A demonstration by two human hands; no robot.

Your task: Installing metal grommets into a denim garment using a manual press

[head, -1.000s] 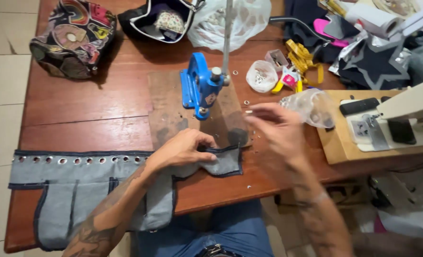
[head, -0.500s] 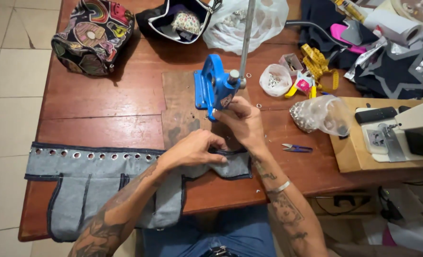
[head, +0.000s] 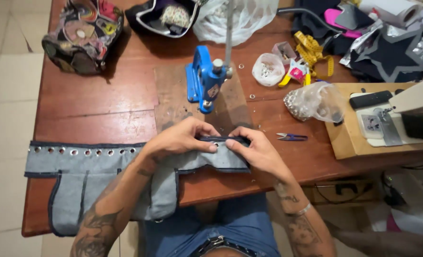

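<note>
Right hand (head: 256, 152) has dropped from the blue press (head: 203, 78); both hands now pinch the denim panel's (head: 102, 164) edge, left hand (head: 180, 140) should keep it flat.

Standing just beyond the fingers (head: 215, 147), on a dark board (head: 173, 100): a blue hand press (head: 203, 81). Lying near, to their right: small scissors (head: 291, 137). Sitting farther right and beyond: a clear bag of metal pieces (head: 311, 101), a white cup of eyelets (head: 267, 69), a yellow tape measure (head: 311, 47). Resting well apart, far beyond and left: a patchwork bag (head: 84, 35). Occupying the far right: a sewing machine (head: 411, 109), with silver star fabric (head: 390, 52) behind it. Bearing all this: a wooden table (head: 92, 109)
</note>
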